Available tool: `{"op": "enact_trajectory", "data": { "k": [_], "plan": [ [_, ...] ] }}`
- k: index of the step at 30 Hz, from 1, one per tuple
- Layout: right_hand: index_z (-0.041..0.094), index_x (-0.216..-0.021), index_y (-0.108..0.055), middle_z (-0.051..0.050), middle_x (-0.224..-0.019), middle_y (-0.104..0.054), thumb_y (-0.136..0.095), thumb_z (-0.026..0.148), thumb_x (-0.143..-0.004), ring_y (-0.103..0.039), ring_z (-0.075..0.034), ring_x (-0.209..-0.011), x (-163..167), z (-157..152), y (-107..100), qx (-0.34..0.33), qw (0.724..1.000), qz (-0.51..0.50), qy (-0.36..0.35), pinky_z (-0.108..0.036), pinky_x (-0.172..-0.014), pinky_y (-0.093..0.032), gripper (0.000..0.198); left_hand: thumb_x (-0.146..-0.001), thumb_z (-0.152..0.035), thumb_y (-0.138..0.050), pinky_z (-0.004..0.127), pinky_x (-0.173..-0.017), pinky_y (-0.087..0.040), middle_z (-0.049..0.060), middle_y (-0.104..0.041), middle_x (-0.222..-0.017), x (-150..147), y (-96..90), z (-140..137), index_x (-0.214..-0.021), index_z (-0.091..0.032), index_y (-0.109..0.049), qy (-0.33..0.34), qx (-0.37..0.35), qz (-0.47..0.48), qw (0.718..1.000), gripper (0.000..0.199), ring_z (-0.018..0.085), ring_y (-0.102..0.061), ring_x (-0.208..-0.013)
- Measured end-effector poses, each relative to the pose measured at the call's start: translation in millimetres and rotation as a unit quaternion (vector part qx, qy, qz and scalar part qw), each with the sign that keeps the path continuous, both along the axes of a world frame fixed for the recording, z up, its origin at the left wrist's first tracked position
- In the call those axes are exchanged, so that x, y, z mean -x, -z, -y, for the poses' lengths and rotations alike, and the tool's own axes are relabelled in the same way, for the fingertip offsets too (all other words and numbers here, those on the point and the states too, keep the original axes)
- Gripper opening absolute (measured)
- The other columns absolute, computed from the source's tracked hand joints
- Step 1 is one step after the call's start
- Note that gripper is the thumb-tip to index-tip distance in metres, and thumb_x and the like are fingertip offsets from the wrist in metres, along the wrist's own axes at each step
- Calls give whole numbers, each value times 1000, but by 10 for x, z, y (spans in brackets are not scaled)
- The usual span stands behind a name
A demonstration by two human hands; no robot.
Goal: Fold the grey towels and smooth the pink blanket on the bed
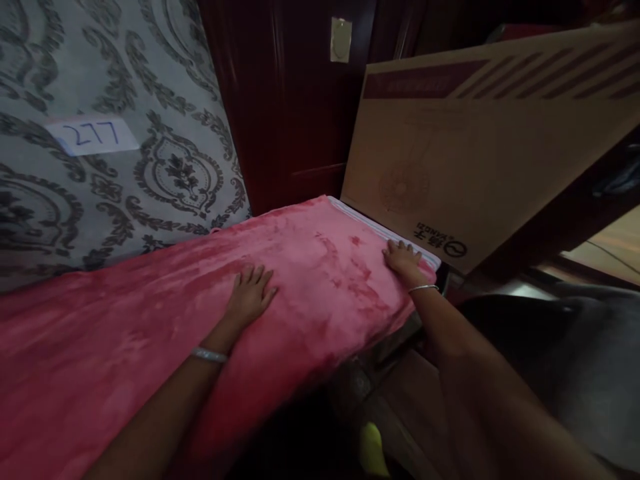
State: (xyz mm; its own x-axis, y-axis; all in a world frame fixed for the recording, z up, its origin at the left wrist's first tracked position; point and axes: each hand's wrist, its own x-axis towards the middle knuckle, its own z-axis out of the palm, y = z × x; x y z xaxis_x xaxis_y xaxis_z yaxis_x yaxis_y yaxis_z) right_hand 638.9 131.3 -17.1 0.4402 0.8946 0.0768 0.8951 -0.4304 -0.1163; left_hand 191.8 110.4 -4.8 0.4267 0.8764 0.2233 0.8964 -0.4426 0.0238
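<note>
A pink plush blanket lies spread over a long, narrow surface that runs from the lower left toward the cardboard box. My left hand rests flat on the blanket's middle, fingers apart, a silvery band round the wrist. At the far right end my right hand lies palm down on the pink cloth, its fingers spread and reaching to the white layered edge. A thin bangle circles that wrist. What lies beneath the blanket is mostly hidden.
Patterned grey wallpaper with a paper marked 277 borders the left side. Behind stands a dark red wooden panel. A large cardboard box leans beyond the blanket's end. Dark grey fabric sits at right, above the tiled floor.
</note>
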Motion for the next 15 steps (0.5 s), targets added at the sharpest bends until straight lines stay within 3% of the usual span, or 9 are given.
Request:
{"op": "enact_trajectory", "data": {
  "k": [5,10,13,15],
  "plan": [
    [24,-157,-38,-12,-167,-30,-25,48,-104,-23,-37,-152,115,432,109,-15,994,8,-105,-65,-117,-23,60,-100,-49,-40,67,-118,-23,19,-34,-164,-116,-91,385,-156,-16,-40,13,78,-8,997,65,42,-28,-150],
    [19,-155,-41,-15,-165,-33,-24,44,-103,-24,-38,-150,50,627,164,-30,997,-2,-67,-65,-117,-23,60,-99,-53,-42,65,-122,-17,12,-29,-167,-130,76,1265,-158,-25,-37,107,103,-13,989,65,38,-21,-155],
    [21,-152,-46,-17,-157,-43,-22,46,-104,-32,-41,-144,211,693,144,-41,997,-23,-54,-70,-111,-27,59,-99,-47,-44,63,-124,-16,11,-28,-168,-76,158,1721,-159,-26,-33,109,90,-11,990,65,35,-20,-156],
    [22,-151,-46,-17,-156,-45,-20,50,-104,-34,-40,-143,407,781,157,-50,995,-31,-83,-69,-110,-29,61,-98,-43,-48,61,-125,-17,11,-26,-169,-28,169,1942,-160,-25,-32,106,83,-16,991,66,34,-19,-156]
  ]
}}
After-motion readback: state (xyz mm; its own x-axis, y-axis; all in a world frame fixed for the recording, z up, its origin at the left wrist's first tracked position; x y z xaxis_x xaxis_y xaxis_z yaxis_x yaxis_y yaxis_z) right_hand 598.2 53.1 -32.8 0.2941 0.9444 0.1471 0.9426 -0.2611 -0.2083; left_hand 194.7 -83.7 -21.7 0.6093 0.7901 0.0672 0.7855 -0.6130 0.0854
